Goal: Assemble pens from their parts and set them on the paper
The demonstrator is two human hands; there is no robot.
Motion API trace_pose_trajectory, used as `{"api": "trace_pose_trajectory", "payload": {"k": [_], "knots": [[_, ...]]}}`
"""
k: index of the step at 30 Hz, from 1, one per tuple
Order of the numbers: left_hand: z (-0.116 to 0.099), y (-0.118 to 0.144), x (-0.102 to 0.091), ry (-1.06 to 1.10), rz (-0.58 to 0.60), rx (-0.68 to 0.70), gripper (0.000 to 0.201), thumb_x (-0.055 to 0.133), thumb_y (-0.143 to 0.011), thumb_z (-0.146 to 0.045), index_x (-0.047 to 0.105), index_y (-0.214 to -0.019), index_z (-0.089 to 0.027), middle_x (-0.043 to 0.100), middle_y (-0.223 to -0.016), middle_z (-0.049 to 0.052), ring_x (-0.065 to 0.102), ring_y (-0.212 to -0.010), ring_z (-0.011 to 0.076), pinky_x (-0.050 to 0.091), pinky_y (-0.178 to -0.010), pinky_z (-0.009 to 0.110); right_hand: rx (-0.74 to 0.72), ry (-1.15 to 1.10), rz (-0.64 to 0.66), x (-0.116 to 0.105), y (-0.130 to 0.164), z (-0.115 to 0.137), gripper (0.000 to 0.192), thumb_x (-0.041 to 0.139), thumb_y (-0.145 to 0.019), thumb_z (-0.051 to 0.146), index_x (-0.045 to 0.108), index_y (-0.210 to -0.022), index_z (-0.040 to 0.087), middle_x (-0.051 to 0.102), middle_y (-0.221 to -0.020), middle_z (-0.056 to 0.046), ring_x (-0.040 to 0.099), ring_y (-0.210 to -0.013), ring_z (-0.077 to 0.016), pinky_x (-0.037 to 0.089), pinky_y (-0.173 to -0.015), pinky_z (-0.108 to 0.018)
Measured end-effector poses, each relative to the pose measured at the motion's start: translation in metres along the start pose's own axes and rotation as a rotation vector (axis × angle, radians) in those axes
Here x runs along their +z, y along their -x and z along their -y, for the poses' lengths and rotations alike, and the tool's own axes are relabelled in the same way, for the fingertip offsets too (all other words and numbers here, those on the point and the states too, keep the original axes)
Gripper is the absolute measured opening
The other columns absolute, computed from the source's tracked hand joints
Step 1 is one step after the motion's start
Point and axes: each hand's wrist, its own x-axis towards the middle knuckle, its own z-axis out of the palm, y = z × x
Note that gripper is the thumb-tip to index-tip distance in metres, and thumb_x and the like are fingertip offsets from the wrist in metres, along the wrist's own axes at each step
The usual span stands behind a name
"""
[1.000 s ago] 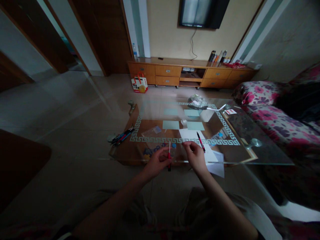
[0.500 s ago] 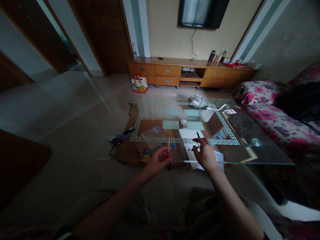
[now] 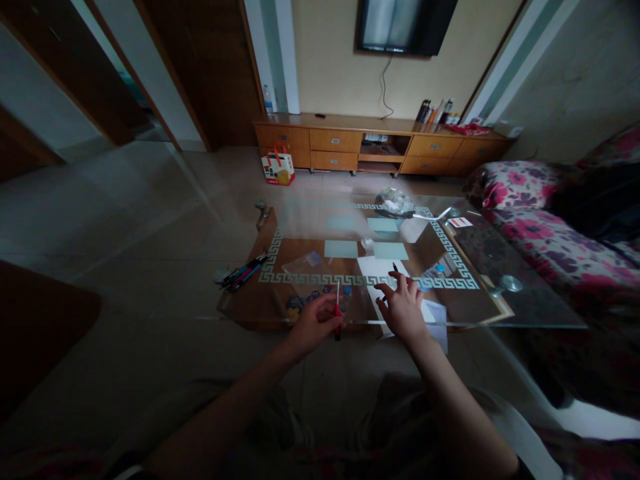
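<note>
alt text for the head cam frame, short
A seated person's left hand holds a red pen upright at the near edge of a glass coffee table, while the right hand rests spread on white paper. Beyond are pale green cards, a pen bundle, and a floral sofa at right.

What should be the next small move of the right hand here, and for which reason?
Probably it should close the fingers on the dark pen lying on the white paper. The right hand is spread open over that paper, its fingertips right beside the pen, holding nothing. The left hand already grips a red pen part upright.
</note>
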Motion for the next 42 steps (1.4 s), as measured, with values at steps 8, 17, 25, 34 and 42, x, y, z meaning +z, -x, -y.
{"api": "trace_pose_trajectory", "payload": {"k": [8, 17, 25, 34, 42], "knots": [[0.003, 0.0, 0.0, 0.0, 0.02, 0.023, 0.048, 0.076, -0.079, -0.033, 0.056, -0.12, -0.019, 0.069, -0.095, 0.006, 0.071, -0.082, 0.0197, 0.056, -0.077, 0.033, -0.044, 0.057, 0.02, 0.007, 0.0, 0.01, 0.025, 0.062, -0.089, 0.025, 0.071, -0.112, 0.032, 0.039, -0.147, -0.01, 0.035, -0.125, -0.039, 0.038, -0.094, -0.055], [0.001, 0.0, 0.0, -0.023, 0.014, 0.031, 0.047, 0.075, -0.079, -0.033, 0.057, -0.121, -0.018, 0.069, -0.094, 0.006, 0.071, -0.081, 0.0189, 0.056, -0.076, 0.032, -0.046, 0.065, 0.037, 0.01, -0.001, 0.009, 0.024, 0.064, -0.089, 0.024, 0.072, -0.11, 0.033, 0.04, -0.147, -0.009, 0.034, -0.127, -0.0386, 0.039, -0.094, -0.055], [-0.001, 0.0, 0.001, -0.016, 0.015, 0.036, 0.047, 0.075, -0.08, -0.032, 0.056, -0.12, -0.018, 0.069, -0.094, 0.006, 0.071, -0.081, 0.0186, 0.056, -0.076, 0.031, -0.048, 0.037, 0.027, 0.012, -0.003, 0.01, 0.018, 0.062, -0.09, 0.024, 0.074, -0.102, 0.029, 0.043, -0.145, -0.01, 0.034, -0.127, -0.0396, 0.039, -0.094, -0.056], [0.003, 0.0, 0.001, 0.0, 0.025, 0.033, 0.047, 0.075, -0.079, -0.031, 0.056, -0.12, -0.018, 0.069, -0.094, 0.005, 0.071, -0.082, 0.0193, 0.056, -0.076, 0.032, 0.009, -0.802, -0.096, 0.009, -0.015, 0.014, 0.026, 0.061, -0.092, 0.038, 0.07, -0.111, 0.021, 0.068, -0.108, -0.012, 0.06, -0.096, -0.0266, 0.049, -0.087, -0.044], [0.003, -0.001, 0.002, 0.004, 0.039, 0.027, 0.047, 0.076, -0.078, -0.031, 0.056, -0.118, -0.017, 0.069, -0.093, 0.005, 0.071, -0.079, 0.0184, 0.056, -0.074, 0.031, 0.505, -1.711, 0.027, 0.011, -0.015, 0.026, 0.037, 0.087, -0.065, 0.037, 0.07, -0.093, 0.021, 0.072, -0.084, -0.002, 0.062, -0.071, -0.014, 0.047, -0.064, -0.026]]}}
